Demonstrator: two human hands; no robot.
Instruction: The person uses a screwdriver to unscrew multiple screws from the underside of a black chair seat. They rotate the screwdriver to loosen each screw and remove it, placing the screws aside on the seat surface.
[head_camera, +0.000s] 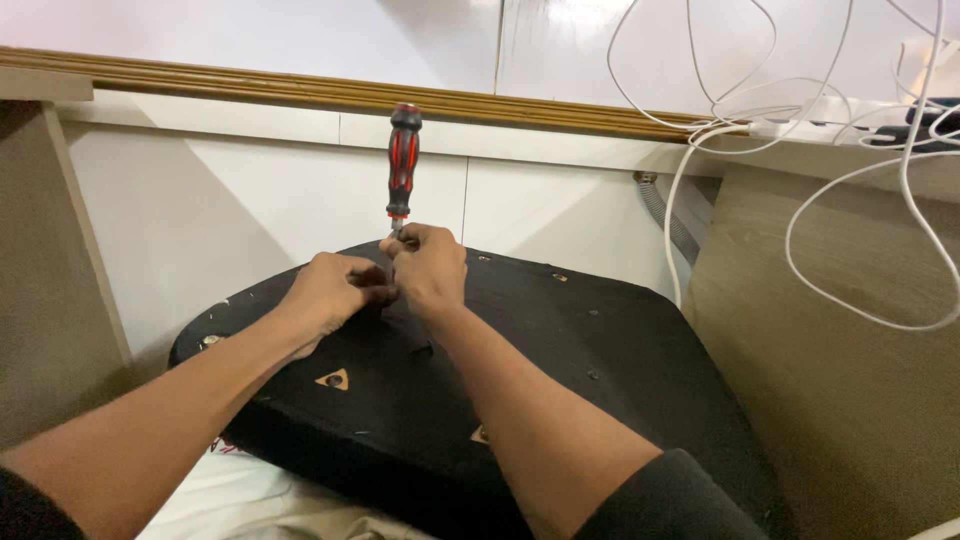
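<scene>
together, our left hand (330, 290) and right hand (425, 265) pinched the lower shaft of a red-black screwdriver (403, 165), handle upright, likely to steady the tip. it stood on the black seat underside (560, 340), tilted against a white wall (230, 190).

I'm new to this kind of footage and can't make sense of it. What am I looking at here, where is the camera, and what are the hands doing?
There is no machine: a person works with bare hands, and the single picture comes from a camera worn on their head, looking down along both forearms. In front of them lies a black padded panel, fabric-covered, with small fasteners and two triangular cut-outs. The right hand grips the lower shaft of a red-and-black screwdriver, which stands upright with its tip on the panel. The left hand rests beside it, fingers at the tip; whether it pinches anything is hidden. White cables hang from the ledge at upper right.
</scene>
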